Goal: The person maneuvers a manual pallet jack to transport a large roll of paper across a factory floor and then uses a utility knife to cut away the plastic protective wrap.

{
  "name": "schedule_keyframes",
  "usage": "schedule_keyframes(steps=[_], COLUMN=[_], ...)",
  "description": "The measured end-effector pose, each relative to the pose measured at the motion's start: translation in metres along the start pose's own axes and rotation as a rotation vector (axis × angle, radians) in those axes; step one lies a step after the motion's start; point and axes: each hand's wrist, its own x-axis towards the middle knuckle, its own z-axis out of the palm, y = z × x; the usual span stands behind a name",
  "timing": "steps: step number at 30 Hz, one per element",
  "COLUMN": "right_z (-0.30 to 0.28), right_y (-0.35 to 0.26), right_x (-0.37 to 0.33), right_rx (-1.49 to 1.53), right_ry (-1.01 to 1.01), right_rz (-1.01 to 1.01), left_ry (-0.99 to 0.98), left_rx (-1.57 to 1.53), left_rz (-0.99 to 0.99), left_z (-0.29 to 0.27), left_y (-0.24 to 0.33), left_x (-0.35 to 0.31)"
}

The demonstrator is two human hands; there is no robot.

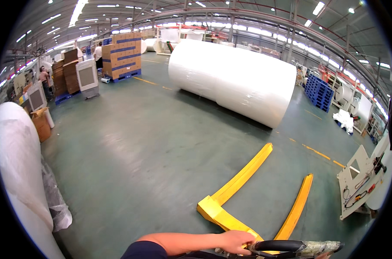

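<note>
The left hand (239,241) curls tightly round the black handle (279,245) of the yellow pallet truck (225,218); only a sliver of the right hand (323,256) shows, its grip I can't tell; the truck's forks (297,207) stand bare; beyond them lies the big white roll (232,82), not yet loaded.

left forearm (185,242) bare, ran rightward, nearly level; left hand (237,241) was back up, curled closed. right hand (323,256): only a sliver showed, pose hidden.
</note>
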Motion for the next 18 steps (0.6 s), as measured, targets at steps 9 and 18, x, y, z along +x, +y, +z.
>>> schedule_keyframes(steps=[9,18], right_z=[-0.008,-0.029], right_y=[0.081,0.093], right_x=[0.057,0.079], right_rx=[-0.221,-0.489], right_ry=[0.076,0.490], right_rz=[0.081,0.244], left_ry=[0.343,-0.175], left_rx=[-0.194,-0.252], left_rz=[-1.072,-0.193], left_z=[-0.077,-0.197], left_y=[-0.234,-0.178], left_x=[-0.137,0.049])
